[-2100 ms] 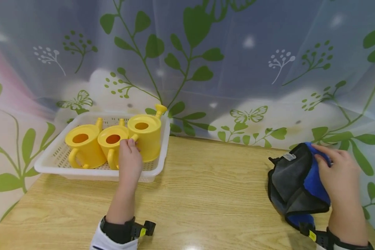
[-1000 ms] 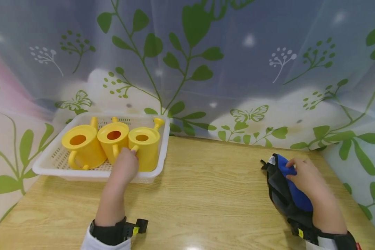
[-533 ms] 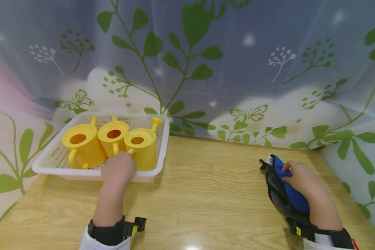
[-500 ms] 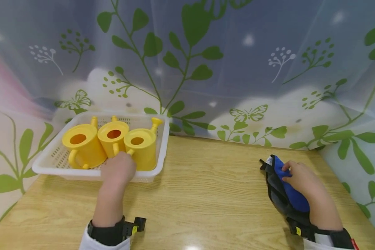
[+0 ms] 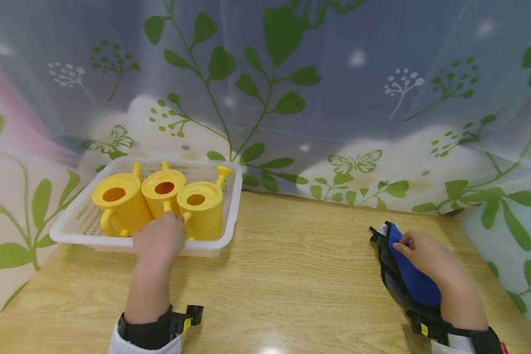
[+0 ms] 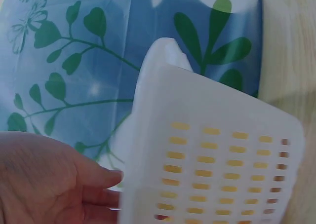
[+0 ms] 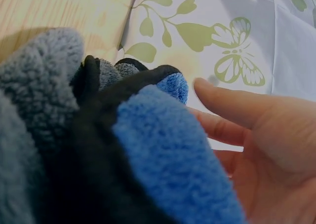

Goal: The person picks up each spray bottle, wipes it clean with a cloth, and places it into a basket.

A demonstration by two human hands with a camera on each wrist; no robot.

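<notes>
Three yellow watering cans stand in a white plastic basket (image 5: 77,240): left can (image 5: 130,211), middle can (image 5: 156,202) and right can (image 5: 208,219). My left hand (image 5: 159,238) is over the basket's front rim, beside the middle and right cans' handles, its fingertips partly hidden. In the left wrist view its thumb and fingers lie loosely extended by the basket wall (image 6: 222,103). My right hand (image 5: 429,255) is at a bunched blue and grey towel (image 5: 418,280) with black edging. In the right wrist view, the thumb stands apart from the towel (image 7: 173,140) and the fingers are relaxed.
A light wooden table (image 5: 292,265) carries the basket at left and the towel at right. Behind it hangs a curtain (image 5: 336,98) printed with leaves and butterflies. The right can's sprinkler spout points to the back right; a white label shows on the towel.
The right can has come down into the basket and shifted slightly left; my left hand has let go and drawn back towards me. The towel has been lowered and its blue side folded over.
</notes>
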